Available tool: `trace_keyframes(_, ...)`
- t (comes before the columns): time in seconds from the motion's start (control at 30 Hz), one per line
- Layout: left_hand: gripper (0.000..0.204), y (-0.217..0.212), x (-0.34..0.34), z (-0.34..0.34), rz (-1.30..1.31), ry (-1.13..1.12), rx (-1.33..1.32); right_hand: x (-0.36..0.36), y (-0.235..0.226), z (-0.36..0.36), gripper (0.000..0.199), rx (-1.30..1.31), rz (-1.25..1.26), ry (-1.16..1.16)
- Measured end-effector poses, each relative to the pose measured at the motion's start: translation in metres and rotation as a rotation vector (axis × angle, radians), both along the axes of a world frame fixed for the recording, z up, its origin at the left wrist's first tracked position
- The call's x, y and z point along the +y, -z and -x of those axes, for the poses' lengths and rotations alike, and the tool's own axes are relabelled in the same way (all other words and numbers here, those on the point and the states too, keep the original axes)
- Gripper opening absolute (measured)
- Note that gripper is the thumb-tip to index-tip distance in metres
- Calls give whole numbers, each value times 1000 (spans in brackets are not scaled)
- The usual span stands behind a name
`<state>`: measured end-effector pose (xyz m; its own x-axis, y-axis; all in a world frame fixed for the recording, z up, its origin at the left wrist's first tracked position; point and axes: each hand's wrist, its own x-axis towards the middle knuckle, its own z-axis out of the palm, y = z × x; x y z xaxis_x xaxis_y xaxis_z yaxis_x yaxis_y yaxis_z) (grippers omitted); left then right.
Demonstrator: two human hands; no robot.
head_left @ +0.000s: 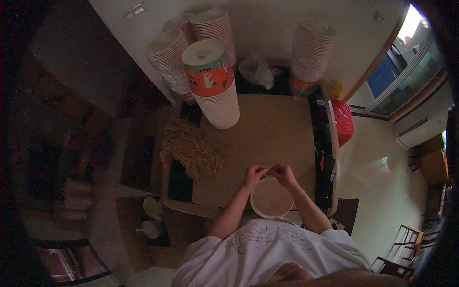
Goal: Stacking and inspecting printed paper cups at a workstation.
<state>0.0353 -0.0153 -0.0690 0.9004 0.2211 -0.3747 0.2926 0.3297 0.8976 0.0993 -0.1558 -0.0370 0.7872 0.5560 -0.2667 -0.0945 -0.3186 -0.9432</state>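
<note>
White shirt [279, 248] cloth is nearest, just short of a round white tub [271, 199] at the near edge of the brown-topped bench [272, 126]. Over the tub's far rim, the left hand [255, 176] and right hand [283, 175] nearly meet, fingers bent inward; I cannot tell whether either grip is clamped on the rim, on something small, or simply closed. To the tub's left, and a little beyond it, lies a tan, stringy heap [191, 150]. Farther beyond the tub, also leftward, a tall stack [217, 107] of nested white containers stands under an orange-and-green one. Farthest beyond the tub sit a crumpled clear bag [258, 71] and, to its right, a pale wrapped column [313, 50] of containers. Right of the tub, past the bench's side, is a red basket [343, 122].
</note>
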Motion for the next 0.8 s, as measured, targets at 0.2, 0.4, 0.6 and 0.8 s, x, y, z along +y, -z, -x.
trace_keyframes(0.2,13,10,9,1,156,-46,42,9,-36,6,24,-39,154,-93)
trace_keyframes(0.4,13,17,10,0,135,-61,75,12,-26,5,21,-138,290,-108)
trace_keyframes(0.6,13,9,7,-2,102,-63,121,14,-3,4,20,-87,259,-26)
trace_keyframes(0.8,13,5,8,-2,72,-54,124,18,-19,8,20,-299,346,-54)
